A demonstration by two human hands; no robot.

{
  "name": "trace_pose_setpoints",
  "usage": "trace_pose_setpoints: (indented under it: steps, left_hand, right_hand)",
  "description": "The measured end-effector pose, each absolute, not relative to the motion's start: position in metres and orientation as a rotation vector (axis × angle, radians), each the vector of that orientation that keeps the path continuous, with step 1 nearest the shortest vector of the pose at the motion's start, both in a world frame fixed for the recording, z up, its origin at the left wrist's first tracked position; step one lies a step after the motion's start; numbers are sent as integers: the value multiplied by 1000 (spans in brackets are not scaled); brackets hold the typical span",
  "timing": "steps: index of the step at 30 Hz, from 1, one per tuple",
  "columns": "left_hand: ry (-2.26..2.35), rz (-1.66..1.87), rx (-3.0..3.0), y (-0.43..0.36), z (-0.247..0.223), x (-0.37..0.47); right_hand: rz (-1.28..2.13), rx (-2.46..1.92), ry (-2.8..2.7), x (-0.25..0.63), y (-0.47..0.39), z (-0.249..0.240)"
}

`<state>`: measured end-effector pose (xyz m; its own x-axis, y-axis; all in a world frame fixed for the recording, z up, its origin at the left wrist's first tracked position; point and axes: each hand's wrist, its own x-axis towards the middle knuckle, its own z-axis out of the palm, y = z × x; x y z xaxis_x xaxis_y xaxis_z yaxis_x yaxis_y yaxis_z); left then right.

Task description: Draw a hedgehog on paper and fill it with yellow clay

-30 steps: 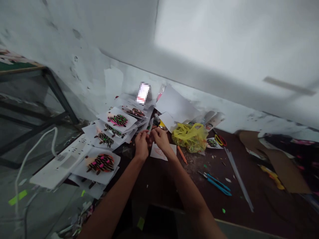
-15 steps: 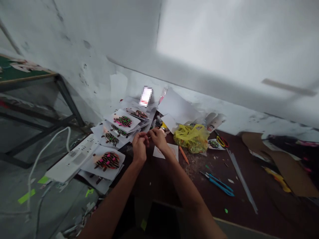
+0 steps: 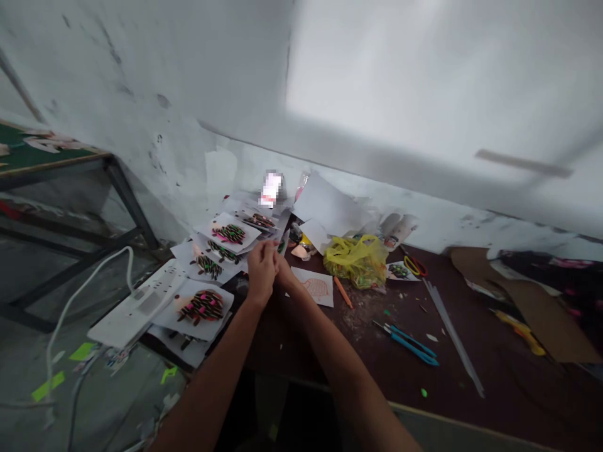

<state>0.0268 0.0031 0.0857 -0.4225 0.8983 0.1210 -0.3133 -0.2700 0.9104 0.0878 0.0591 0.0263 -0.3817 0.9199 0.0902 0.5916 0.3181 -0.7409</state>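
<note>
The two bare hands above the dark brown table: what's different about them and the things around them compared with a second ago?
The right hand has moved left, close against the left hand, leaving more of the white paper with the orange drawing uncovered. Whether either hand holds anything can't be told. The yellow plastic bag, slim orange pen and blue-handled metal snips stayed put.

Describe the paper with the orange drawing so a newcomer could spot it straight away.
On the dark tabletop, find the yellow plastic bag. To its left, past a slim orange object and toward the right hand, lies a small white sheet. Unlike the dark-striped hedgehog sheets farther left, it carries an orange line drawing.
</note>
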Motion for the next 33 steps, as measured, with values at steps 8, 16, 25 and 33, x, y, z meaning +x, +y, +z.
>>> trace_pose_setpoints:
  steps: [8, 16, 25, 33]
  left_hand:
    - [1491, 2167, 1077, -14, 69, 10]
    - [2045, 1800, 1642, 8, 84, -15]
    - [2206, 1425, 1609, 24, 80, -11]
    - [2201, 1401, 1614, 35, 85, -7]
  right_hand:
    - [1284, -1392, -1789, 68, 58, 40]
    - [1314, -1404, -1576, 57, 68, 36]
    - [1287, -1352, -1495, 59, 80, 27]
    - [1225, -1311, -1465, 63, 87, 23]
